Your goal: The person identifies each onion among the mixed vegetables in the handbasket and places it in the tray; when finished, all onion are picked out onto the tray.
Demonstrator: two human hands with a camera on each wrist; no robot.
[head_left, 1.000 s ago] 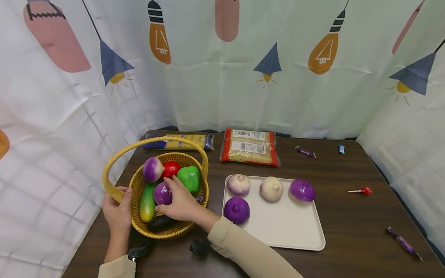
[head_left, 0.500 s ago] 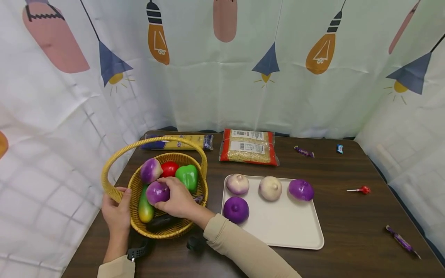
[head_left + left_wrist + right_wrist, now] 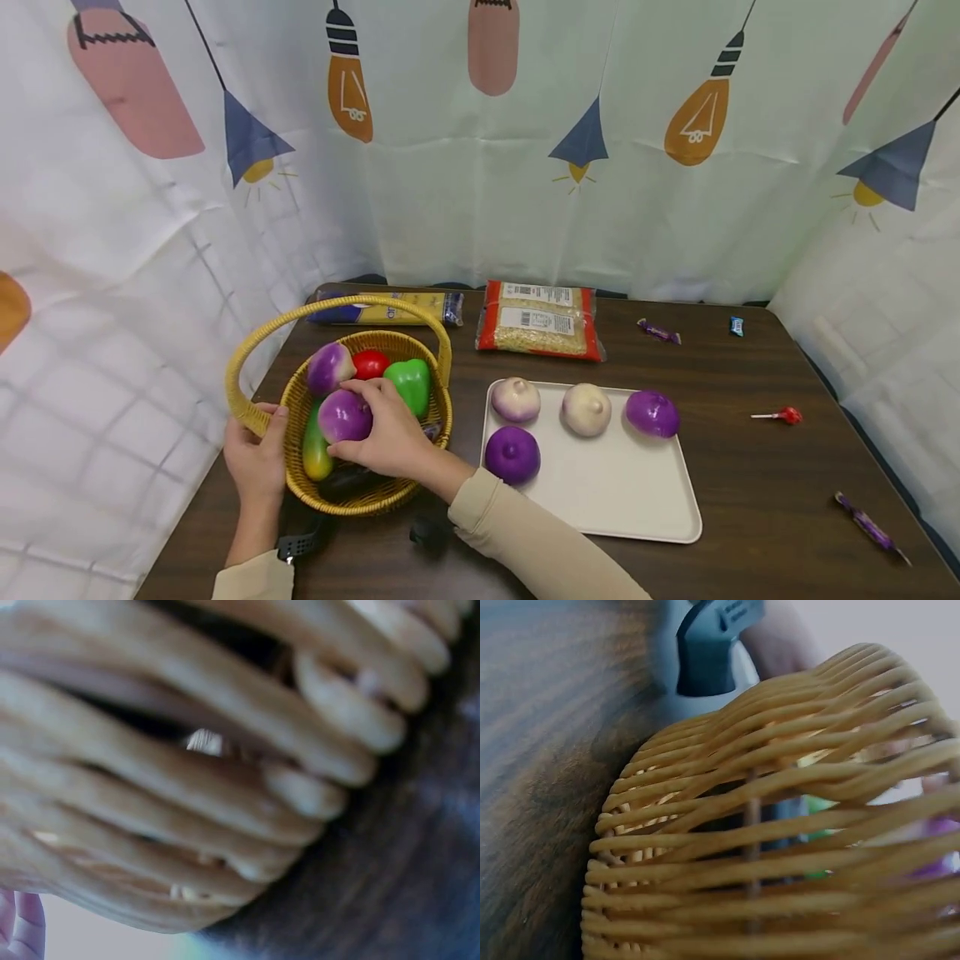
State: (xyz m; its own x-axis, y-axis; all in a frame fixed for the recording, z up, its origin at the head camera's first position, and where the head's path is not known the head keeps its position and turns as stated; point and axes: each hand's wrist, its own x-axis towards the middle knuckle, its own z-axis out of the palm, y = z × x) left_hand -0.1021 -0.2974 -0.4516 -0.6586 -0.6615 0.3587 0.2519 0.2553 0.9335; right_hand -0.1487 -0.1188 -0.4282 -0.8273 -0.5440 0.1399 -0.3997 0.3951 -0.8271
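Note:
In the head view, my right hand (image 3: 390, 429) pinches a glossy purple onion (image 3: 345, 416) between thumb and fingers, over the wicker basket (image 3: 442, 425). My left hand (image 3: 255, 462) grips the basket's left side at the foot of its tall handle (image 3: 330, 307). Inside the basket are another purple-and-white onion (image 3: 327, 367), a red tomato (image 3: 371, 364), a green bell pepper (image 3: 410, 383), a green-yellow cucumber (image 3: 316, 450) and a dark eggplant (image 3: 348, 481), partly hidden. Woven basket wall (image 3: 187, 772) fills the left wrist view. The right wrist view shows the basket weave (image 3: 780, 847) from outside.
A white tray (image 3: 615, 492) bears several purple and whitish onions (image 3: 587, 409). Behind stand a red-edged grain bag (image 3: 540, 321) and a yellow-blue packet (image 3: 397, 307). Wrapped candies (image 3: 659, 331) and a red lollipop (image 3: 787, 415) lie on the right.
The onion in my right hand has come up a little from among the basket's contents and shifted slightly left. My left hand stays at the basket.

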